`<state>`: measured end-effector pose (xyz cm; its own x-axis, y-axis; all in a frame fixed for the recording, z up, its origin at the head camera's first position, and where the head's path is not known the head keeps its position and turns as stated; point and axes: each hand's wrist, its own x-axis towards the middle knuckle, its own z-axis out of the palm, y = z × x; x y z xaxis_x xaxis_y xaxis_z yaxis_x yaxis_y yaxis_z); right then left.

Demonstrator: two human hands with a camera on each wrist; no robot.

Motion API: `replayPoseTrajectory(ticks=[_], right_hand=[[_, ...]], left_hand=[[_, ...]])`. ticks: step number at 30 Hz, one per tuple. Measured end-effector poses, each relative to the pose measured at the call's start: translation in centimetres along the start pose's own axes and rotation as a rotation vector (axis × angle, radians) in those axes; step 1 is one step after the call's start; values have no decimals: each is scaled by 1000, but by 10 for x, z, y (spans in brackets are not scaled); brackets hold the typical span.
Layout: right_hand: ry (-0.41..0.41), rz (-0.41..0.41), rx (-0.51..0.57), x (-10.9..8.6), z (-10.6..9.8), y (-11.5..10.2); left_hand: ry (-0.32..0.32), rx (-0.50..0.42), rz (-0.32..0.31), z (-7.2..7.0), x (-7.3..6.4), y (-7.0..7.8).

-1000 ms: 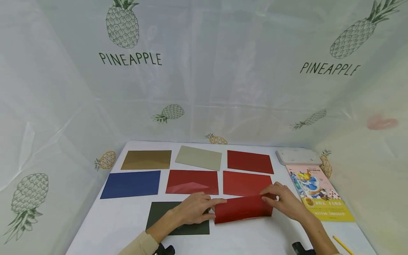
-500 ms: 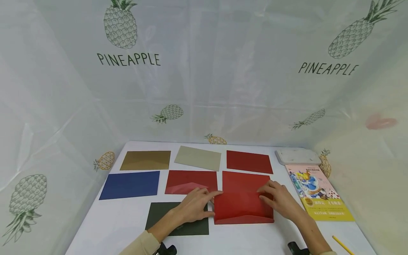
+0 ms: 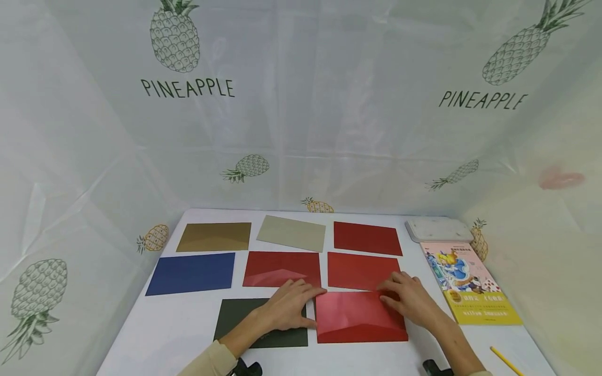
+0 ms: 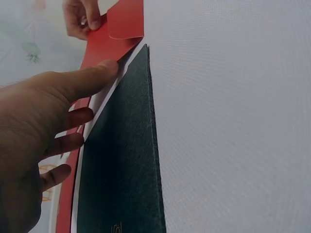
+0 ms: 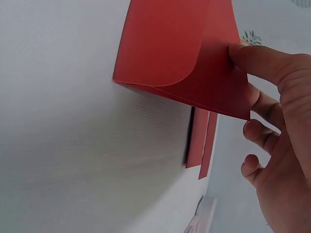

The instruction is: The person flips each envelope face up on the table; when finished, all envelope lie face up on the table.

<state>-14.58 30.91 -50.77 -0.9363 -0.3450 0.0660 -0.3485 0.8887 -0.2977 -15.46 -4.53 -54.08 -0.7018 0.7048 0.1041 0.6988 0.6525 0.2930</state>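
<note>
Envelope (image 3: 361,319), red and flapped, is held tilted at the front of the counter (image 3: 164,329), near edge down, far edge raised. It is pinched by the right hand (image 3: 410,302) and touched by the outstretched left hand (image 3: 288,307). Beside it, a dark green envelope (image 4: 121,136) is laid; behind, a blue piece (image 3: 190,274) and two red pieces (image 3: 359,269), then a gold piece (image 3: 213,237), cream piece (image 3: 291,233) and dark red piece (image 3: 367,238). Apparently, only lowering and release are left.
</note>
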Motion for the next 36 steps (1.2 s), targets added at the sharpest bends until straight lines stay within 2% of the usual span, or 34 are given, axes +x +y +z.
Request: replayPoseTrajectory(ticks=[7, 18, 28, 36], right_hand=[[-40, 16, 5, -1, 7, 1], [-106, 93, 25, -4, 15, 1], [-131, 140, 53, -4, 17, 0], [-127, 131, 51, -4, 19, 1]], left_hand=[[-4, 15, 28, 3, -2, 0], [-38, 11, 48, 5, -1, 0], [-53, 13, 68, 4, -1, 0], [-60, 21, 71, 2, 0, -1]])
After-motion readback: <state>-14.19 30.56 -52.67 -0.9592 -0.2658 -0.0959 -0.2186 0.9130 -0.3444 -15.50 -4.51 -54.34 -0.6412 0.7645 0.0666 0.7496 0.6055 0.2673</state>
